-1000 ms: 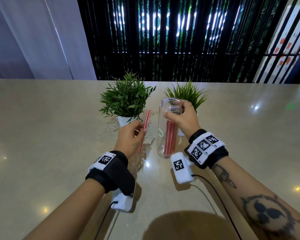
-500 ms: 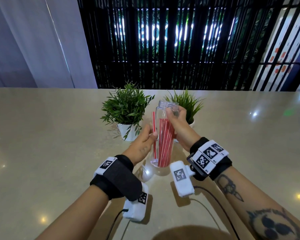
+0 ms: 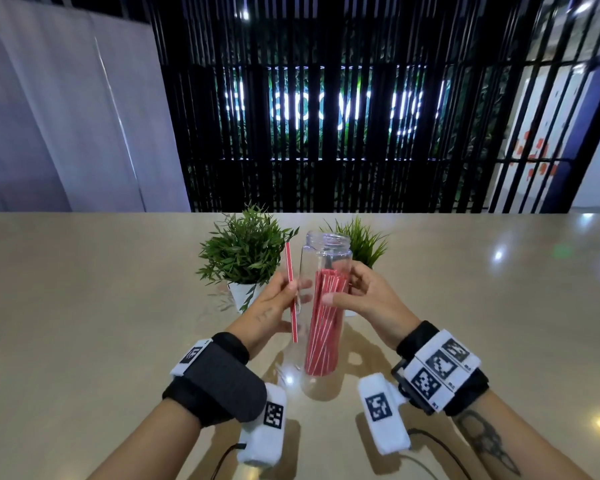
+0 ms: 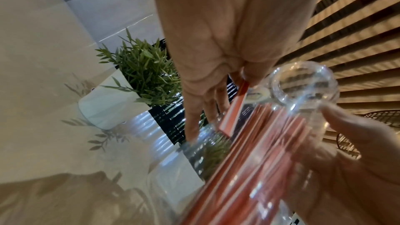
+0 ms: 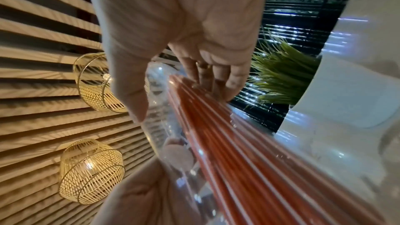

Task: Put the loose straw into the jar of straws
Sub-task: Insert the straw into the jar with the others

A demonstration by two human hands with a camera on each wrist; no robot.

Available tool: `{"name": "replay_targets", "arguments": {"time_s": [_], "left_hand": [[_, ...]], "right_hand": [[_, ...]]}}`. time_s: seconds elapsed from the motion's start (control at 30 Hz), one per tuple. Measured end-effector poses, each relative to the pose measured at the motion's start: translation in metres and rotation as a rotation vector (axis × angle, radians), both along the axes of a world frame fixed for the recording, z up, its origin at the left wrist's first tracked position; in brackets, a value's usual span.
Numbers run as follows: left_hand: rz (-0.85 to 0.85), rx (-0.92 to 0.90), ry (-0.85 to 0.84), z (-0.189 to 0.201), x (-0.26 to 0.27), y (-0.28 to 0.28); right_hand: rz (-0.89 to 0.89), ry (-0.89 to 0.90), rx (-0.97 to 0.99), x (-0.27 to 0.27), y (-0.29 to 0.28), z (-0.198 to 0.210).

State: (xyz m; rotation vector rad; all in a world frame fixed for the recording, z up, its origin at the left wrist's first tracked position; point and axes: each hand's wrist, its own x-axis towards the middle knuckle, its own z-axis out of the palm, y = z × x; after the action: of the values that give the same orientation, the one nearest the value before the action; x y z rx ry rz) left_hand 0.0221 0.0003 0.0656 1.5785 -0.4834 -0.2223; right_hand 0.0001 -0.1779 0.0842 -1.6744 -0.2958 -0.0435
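Straw (image 3: 290, 292) is standing nearly upright in the left hand (image 3: 270, 311), pinched just left of the jar (image 3: 323, 306), which the right hand (image 3: 368, 303) is clasping. From the left wrist, the straw (image 4: 234, 109) is lying alongside the jar's open mouth (image 4: 303, 85). From the right wrist, fingers (image 5: 207, 76) are wrapping the glass.

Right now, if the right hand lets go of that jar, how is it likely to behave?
The jar is tall and narrow, so it probably tips easily. Its clear, glossy wall looks slippery for the right hand. The straws only fill it partway and lean, so it is likely light.
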Motion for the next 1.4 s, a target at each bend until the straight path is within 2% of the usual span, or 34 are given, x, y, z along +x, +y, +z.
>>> {"name": "replay_targets", "arguments": {"time_s": [0.13, 0.27, 0.33, 0.47, 0.57, 0.8, 1.03, 1.4], "left_hand": [[0.094, -0.029, -0.092, 0.02, -0.004, -0.008], [0.384, -0.134, -0.392, 0.059, -0.011, -0.005], [0.489, -0.163, -0.561, 0.081, -0.018, -0.003], [0.528, -0.167, -0.778, 0.112, -0.035, -0.01], [0.521, -0.181, -0.803, 0.125, -0.035, -0.021], [0.445, -0.034, -0.782, 0.14, -0.016, -0.03], [0.38, 0.211, -0.693, 0.131, -0.004, -0.031], [0.387, 0.238, -0.579, 0.123, -0.008, -0.033]], "right_hand": [[-0.103, -0.11, -0.059, -0.011, 0.008, 0.01], [-0.209, -0.268, -0.116, -0.016, 0.013, 0.023], [-0.214, -0.252, -0.105, -0.016, 0.013, 0.025], [-0.201, -0.177, -0.053, -0.015, 0.015, 0.026], [-0.219, -0.201, -0.095, -0.015, 0.019, 0.027], [-0.237, -0.212, -0.129, -0.017, 0.019, 0.033], [-0.231, -0.199, -0.102, -0.019, 0.011, 0.041], [-0.232, -0.206, -0.124, -0.02, 0.006, 0.041]]}}
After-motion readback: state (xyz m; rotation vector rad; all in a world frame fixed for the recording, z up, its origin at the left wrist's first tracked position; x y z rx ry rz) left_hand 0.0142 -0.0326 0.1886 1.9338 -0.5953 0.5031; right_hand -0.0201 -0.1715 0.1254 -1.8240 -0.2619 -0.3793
